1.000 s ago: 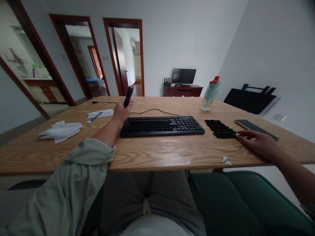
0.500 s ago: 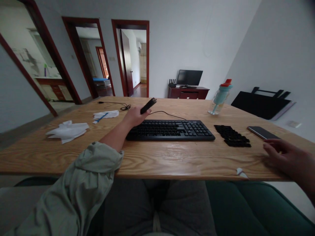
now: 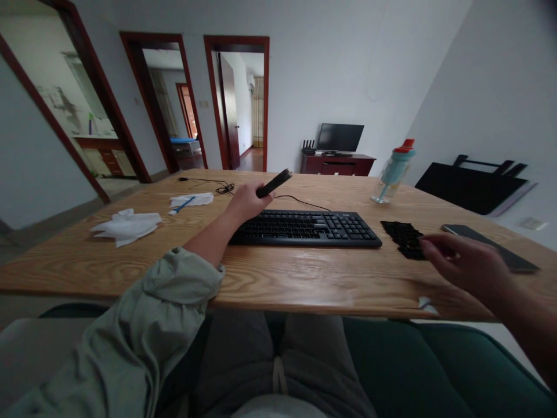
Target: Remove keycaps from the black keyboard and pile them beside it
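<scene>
My left hand (image 3: 249, 202) is wrapped round a black stick-like tool (image 3: 275, 183), which points up and to the right. The hand is over the upper left part of a black keyboard (image 3: 304, 227) and hides that corner. Rows of small black pieces, which look like keycaps (image 3: 398, 233), lie to the right of the keyboard. At their right edge is my right hand (image 3: 465, 261), its fingers curled in and thumb close to them; whatever may be between the fingertips is too small to make out.
A dark phone (image 3: 491, 247) lies beyond my right hand. A clear and teal bottle (image 3: 390, 174) stands behind the keycaps. On the left are crumpled white tissue (image 3: 127, 226), a blue stick (image 3: 185, 204) on another tissue, and a coiled cable (image 3: 224, 187). A white scrap (image 3: 426, 304) lies at the front edge.
My right hand has moved left, from beside the phone to the edge of the keycaps. My left hand keeps hold of the black tool, which is tilted slightly flatter. The view has shifted a little.
</scene>
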The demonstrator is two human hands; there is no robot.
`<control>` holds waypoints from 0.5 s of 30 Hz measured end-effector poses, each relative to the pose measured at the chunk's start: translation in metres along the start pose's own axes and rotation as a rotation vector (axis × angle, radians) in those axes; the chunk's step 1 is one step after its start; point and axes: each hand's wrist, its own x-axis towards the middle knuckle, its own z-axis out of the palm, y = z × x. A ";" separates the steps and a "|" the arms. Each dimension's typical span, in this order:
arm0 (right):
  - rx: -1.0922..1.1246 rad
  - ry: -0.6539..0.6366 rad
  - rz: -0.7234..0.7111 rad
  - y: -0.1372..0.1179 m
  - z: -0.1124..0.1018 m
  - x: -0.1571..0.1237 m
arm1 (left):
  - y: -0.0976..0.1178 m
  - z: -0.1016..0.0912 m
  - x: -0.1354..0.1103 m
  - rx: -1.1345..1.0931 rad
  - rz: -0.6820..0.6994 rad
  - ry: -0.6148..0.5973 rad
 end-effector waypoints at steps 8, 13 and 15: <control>0.665 -0.240 -0.135 -0.168 0.090 0.113 | 0.057 0.035 -0.003 0.075 0.207 -0.142; 0.872 -0.059 -0.051 -0.180 0.117 0.136 | 0.055 0.052 -0.001 0.060 0.182 -0.076; 0.882 -0.027 -0.014 -0.174 0.116 0.136 | 0.047 0.052 -0.002 -0.026 0.189 -0.069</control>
